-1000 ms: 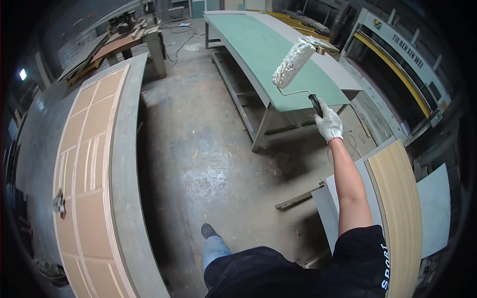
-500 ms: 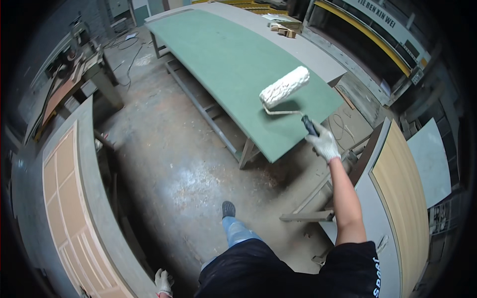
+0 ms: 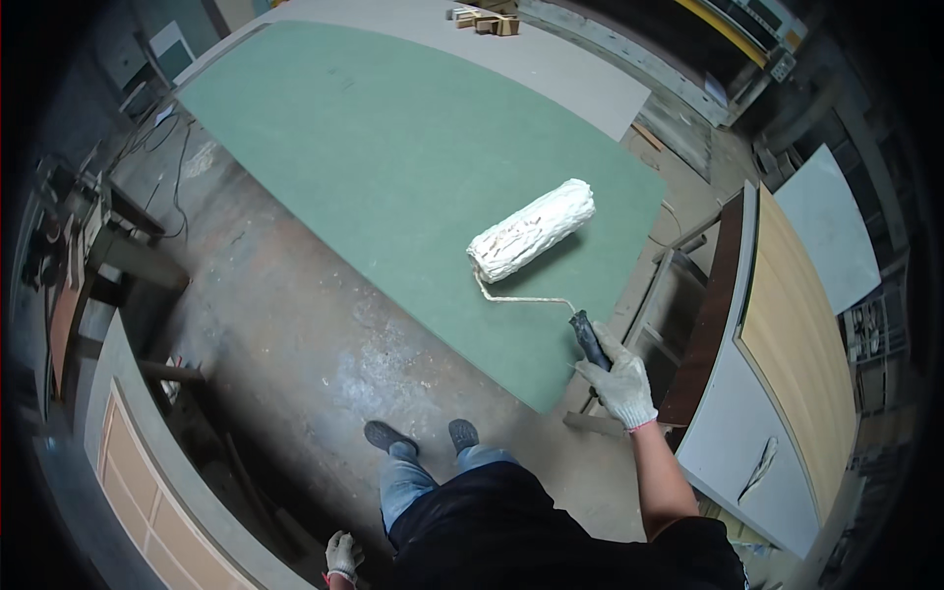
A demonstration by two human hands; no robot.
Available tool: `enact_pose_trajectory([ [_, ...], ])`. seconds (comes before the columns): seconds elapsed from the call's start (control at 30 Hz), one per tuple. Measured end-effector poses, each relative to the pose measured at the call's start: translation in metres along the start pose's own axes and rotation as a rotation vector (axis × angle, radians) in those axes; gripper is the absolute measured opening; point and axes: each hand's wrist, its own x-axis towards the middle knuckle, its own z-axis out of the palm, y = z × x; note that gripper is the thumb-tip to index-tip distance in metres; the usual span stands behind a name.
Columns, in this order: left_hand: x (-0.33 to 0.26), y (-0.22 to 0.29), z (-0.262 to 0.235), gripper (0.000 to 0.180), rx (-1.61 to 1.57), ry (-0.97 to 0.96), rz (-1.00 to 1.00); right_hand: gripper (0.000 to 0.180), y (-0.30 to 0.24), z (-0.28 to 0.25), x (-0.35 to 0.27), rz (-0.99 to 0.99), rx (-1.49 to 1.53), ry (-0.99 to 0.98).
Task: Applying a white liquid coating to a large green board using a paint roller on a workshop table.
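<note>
A paint roller (image 3: 532,232) with a thick white-coated sleeve hangs over the near right part of a large green board (image 3: 393,177), casting a shadow on it. My right hand (image 3: 622,379), in a pale knitted glove, is closed around the roller's black handle (image 3: 590,340); the thin wire frame runs from the handle to the sleeve's left end. Low beside my body, my gloved left hand (image 3: 343,556) holds nothing, its fingers loosely bent and apart. Nearest to it is the grey edge of a panel stack on the left.
On the left lies a panelled door (image 3: 147,501). To the right, a stack of boards has a wood-grain sheet (image 3: 798,339) on top and a white stick-like thing (image 3: 759,468). Small wood blocks (image 3: 489,22) sit on a pale board beyond the green one. Cables (image 3: 182,187) trail across the floor.
I have stepped closer to the green board, and both my feet now show. The roller has come lower and nearer in view, still in my right hand. My left hand stays low at my side.
</note>
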Motion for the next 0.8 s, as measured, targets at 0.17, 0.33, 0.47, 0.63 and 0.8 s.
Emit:
enact_pose_trajectory([
  [0.17,0.047,0.072,-0.024,0.050,0.050,-0.069,0.027,0.076,-0.035,0.038,0.022,-0.063,-0.091,0.053],
  [0.33,0.103,0.147,-0.061,0.052,0.001,-0.091,0.086,0.077,-0.110,0.065,0.041,0.130,0.070,0.068],
  [0.47,0.160,0.181,-0.100,0.054,-0.104,-0.140,0.100,0.075,-0.131,0.085,0.055,0.197,0.088,0.082],
  [0.63,0.176,0.270,-0.099,0.076,0.035,-0.098,0.035,0.073,-0.156,0.104,0.091,0.316,0.107,0.074],
  [0.8,0.218,0.355,-0.075,0.067,0.117,-0.079,0.126,0.072,-0.187,0.123,0.133,0.345,0.159,0.080],
])
